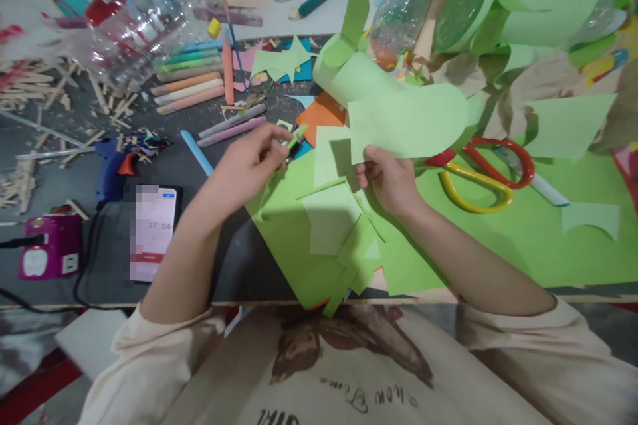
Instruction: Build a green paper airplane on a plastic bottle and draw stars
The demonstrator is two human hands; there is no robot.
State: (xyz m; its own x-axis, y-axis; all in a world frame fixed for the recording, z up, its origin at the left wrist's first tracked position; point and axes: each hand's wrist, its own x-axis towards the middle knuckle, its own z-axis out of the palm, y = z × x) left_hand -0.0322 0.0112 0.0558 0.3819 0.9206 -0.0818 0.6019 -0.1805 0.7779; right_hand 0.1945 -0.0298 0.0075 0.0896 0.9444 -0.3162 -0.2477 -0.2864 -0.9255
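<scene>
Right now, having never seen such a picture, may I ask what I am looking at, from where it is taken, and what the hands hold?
There is no machine here: one camera worn on a person's head looks down at their own two bare hands. The left hand pinches a small green piece; I cannot tell what it is. The right hand holds a light green paper cutout. On the dark table lie a large green sheet, red and yellow scissors, coloured sticks, a phone and clear plastic bottles.
</scene>
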